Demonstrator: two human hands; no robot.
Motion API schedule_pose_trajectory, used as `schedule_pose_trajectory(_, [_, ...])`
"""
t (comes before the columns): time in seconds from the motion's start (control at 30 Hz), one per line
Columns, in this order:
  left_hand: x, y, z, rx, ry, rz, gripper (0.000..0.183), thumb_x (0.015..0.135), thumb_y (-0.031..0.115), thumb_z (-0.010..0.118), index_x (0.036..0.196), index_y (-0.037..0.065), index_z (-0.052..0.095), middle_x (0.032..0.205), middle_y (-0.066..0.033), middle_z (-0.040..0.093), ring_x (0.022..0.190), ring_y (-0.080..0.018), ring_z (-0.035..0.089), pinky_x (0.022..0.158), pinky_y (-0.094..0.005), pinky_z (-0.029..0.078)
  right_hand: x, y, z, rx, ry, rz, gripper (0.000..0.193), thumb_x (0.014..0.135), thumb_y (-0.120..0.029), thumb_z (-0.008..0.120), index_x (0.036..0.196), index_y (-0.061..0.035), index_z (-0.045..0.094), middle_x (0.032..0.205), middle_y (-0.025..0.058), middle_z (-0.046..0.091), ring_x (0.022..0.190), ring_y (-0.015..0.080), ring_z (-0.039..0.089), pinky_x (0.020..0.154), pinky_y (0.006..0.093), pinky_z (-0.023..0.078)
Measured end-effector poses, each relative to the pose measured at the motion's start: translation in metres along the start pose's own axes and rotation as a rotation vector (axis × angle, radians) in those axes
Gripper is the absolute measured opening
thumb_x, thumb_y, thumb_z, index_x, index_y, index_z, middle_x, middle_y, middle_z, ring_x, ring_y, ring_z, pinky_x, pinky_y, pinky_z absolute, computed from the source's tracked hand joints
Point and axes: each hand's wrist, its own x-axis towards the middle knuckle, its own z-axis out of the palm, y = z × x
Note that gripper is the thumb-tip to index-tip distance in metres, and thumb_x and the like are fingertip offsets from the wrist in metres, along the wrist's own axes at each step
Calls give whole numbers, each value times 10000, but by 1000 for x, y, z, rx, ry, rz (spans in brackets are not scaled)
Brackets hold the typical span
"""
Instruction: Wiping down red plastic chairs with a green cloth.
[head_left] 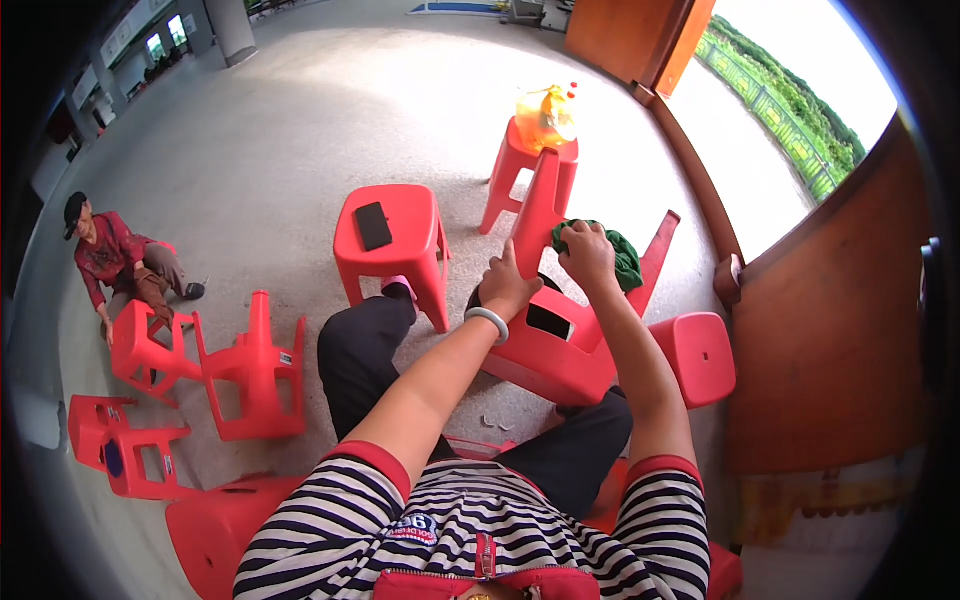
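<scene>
An overturned red plastic stool (540,357) is in front of me between my knees, its legs pointing up and away. My left hand (508,284), a pale bangle on its wrist, grips the stool at the base of its left leg. Bunched under the curled fingers of my right hand (588,256) is a green cloth (624,262), pressed against the inner side of the stool between its raised legs. My palm hides part of the cloth.
Ahead stand a red stool with a dark phone (373,226) and another with an orange-yellow bag (546,118). More tipped red stools (255,385) lie to the left, near a seated person (120,255) touching one. One stool (695,360) is at right, by the wooden door (830,350).
</scene>
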Motion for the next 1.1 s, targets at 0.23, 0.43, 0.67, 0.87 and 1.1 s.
schedule_pose_trajectory(0.23, [3, -3, 4, 21, -6, 6, 1082, 691, 454, 760, 1570, 164, 200, 1281, -254, 545, 1102, -413, 631, 920, -477, 538, -12, 46, -20, 168, -147, 336, 321, 704, -241, 753, 1017, -173, 752, 1158, 78, 684, 1095, 356, 604, 939, 437, 521])
schedule_pose_trajectory(0.43, [0, -4, 1, 40, 2, -3, 1081, 703, 434, 784, 1569, 156, 200, 1287, -260, 543, 1092, -415, 639, 916, -467, 544, -10, 18, -7, 182, -44, 136, 274, 734, -254, 777, 994, -172, 755, 1071, 71, 681, 1041, 325, 597, 931, 415, 498])
schedule_pose_trajectory(0.67, [-6, 6, -4, 44, -33, -28, 1048, 739, 388, 797, 1563, 139, 200, 1275, -272, 539, 1115, -429, 620, 946, -466, 533, 9, -12, 14, 126, 25, 112, 280, 686, -281, 834, 926, -165, 748, 1006, 42, 657, 1022, 296, 603, 828, 408, 541])
schedule_pose_trajectory(0.87, [-3, 2, -2, 54, -16, -17, 1070, 731, 415, 794, 1572, 133, 195, 1310, -260, 535, 1120, -415, 630, 930, -463, 538, 10, -6, 14, 77, -3, 0, 302, 712, -265, 819, 966, -139, 714, 1011, 51, 647, 1024, 308, 603, 826, 423, 554])
schedule_pose_trajectory(1.1, [-6, 6, -4, 39, -27, -5, 1037, 749, 393, 793, 1561, 126, 206, 1291, -270, 529, 1138, -425, 606, 962, -459, 526, 4, -2, 14, 68, 24, -71, 274, 735, -239, 794, 950, -103, 693, 1003, 72, 646, 1009, 324, 610, 803, 436, 565])
